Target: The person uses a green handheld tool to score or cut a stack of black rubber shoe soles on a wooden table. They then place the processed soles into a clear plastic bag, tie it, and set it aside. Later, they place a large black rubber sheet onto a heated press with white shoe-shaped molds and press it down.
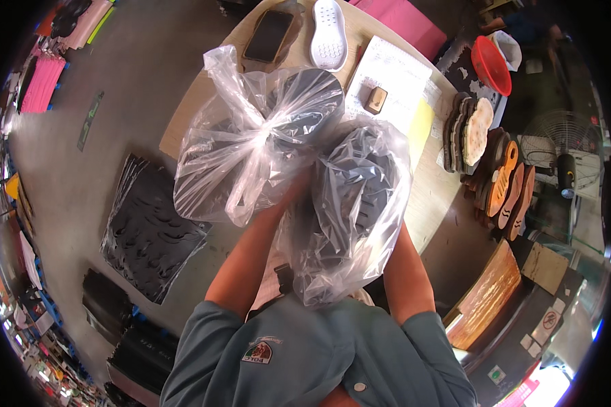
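Two clear plastic bags are in front of me above the table. The left one (231, 163) is gathered into a knot and has black, sole-like pieces inside. In the right bag (360, 183), which hangs closer to my chest, dark ridged pieces that look like shoe soles show through the film. My left hand (297, 191) reaches up between the two bags, its fingers hidden by the plastic. My right forearm (411, 278) runs up along the right bag's outer side, and the bag covers that hand. Whether either hand is open or closed does not show.
On the wooden table (433, 197) lie a phone (269, 36), a white shoe sole (328, 37), papers (394, 71) and a small box (376, 100). Stacked soles (499, 180), a red bowl (490, 66) and a fan (563, 149) stand right. Black sheets (153, 227) lie at left.
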### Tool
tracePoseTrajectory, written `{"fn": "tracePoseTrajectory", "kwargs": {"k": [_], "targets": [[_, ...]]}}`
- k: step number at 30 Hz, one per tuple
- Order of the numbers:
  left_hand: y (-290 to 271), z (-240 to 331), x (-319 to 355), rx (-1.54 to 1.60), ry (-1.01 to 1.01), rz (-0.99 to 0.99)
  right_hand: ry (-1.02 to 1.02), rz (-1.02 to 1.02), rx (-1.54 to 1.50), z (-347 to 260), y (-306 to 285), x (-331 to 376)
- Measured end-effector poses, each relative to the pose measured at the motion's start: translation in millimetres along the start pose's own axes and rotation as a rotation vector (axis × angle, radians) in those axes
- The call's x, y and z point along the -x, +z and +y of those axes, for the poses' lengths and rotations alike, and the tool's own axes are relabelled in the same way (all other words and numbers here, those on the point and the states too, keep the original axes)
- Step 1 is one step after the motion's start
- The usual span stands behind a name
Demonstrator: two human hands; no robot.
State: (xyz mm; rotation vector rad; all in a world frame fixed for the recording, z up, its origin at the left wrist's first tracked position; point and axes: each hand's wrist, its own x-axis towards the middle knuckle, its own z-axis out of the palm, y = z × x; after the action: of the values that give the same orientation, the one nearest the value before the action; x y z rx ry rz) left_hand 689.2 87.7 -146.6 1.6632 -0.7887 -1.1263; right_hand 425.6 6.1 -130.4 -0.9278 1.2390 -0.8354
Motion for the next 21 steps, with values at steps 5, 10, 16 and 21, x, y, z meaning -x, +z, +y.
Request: {"fn": "tracePoseTrajectory", "kwargs": {"k": [5, 10, 16, 21], "targets": [[16.5, 8.8, -18.2, -0.039, 0.018, -0.014, -0.025, -0.093, -0.006, -44.2, 1.5, -5.4], [42.1, -0.6, -55.8, -0.072, 0.025, -0.015, -0.047, -0.114, -0.005, -50.5, 9.8, -25.0], [53.5, -14.2, -55.9, -0.100, 0.040, -0.010, -0.046, -0.051, -0.038, -28.5, 9.7, -45.1], [31.9, -21.3, -33.1, -0.105, 0.058, 0.000, -0.029, 0.010, -0.012, 7.2, 20.6, -56.4]]}}
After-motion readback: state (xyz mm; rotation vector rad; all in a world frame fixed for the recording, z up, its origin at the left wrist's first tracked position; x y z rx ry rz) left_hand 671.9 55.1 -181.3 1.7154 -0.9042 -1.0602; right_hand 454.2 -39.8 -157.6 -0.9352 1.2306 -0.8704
